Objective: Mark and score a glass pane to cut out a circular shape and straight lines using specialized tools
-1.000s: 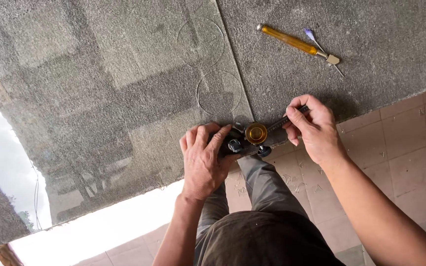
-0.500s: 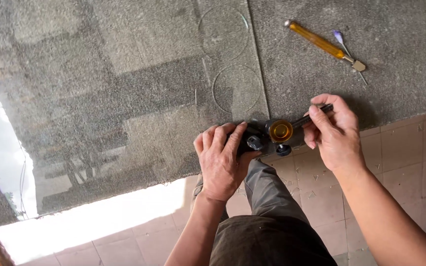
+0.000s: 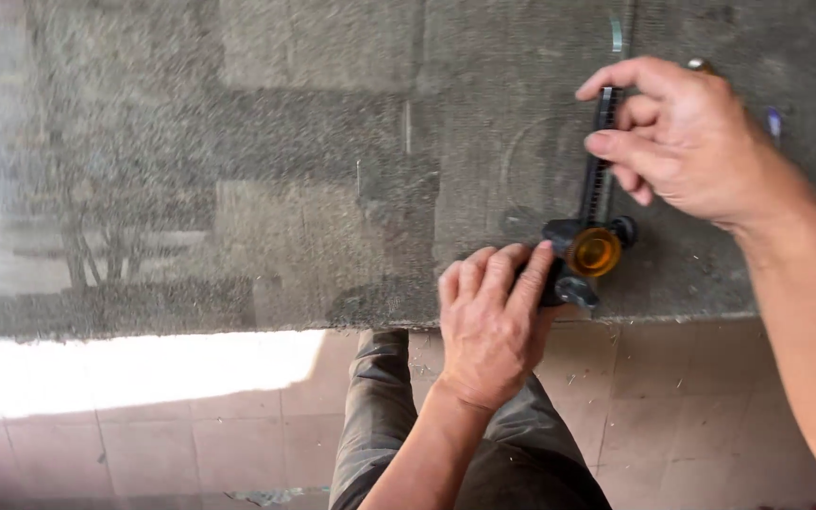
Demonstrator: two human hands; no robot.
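Meanwhile left hand presses the cutter's base; right hand pinches its arm on grey carpet.

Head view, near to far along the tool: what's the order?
Trouser leg → tiled floor → left hand on the tool's base → amber knob → black arm → right hand gripping the arm's far end.

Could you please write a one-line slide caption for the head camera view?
Left hand steadies the base of a circle glass cutter on a glass sheet while the right hand grips its black arm.
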